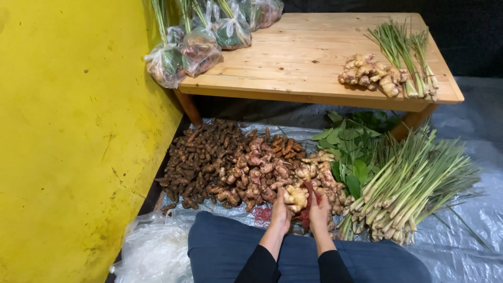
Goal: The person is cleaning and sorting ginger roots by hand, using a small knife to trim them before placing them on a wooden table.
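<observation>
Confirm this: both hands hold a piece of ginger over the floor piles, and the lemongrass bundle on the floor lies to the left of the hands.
Not quite. In the head view the lemongrass bundle lies to the right of the hands. The rest holds: left hand and right hand hold the piece of ginger.

Roots left, leaves middle, lemongrass right; table behind.

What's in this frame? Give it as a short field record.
left hand: holds a pale ginger piece
right hand: grips something red, kind unclear
floor piles: dark small roots, pinkish rhizomes, green leaves, lemongrass stalks
table: ginger heap, lemongrass bundle, filled plastic bags
left side: yellow wall
under piles: plastic sheet
</observation>
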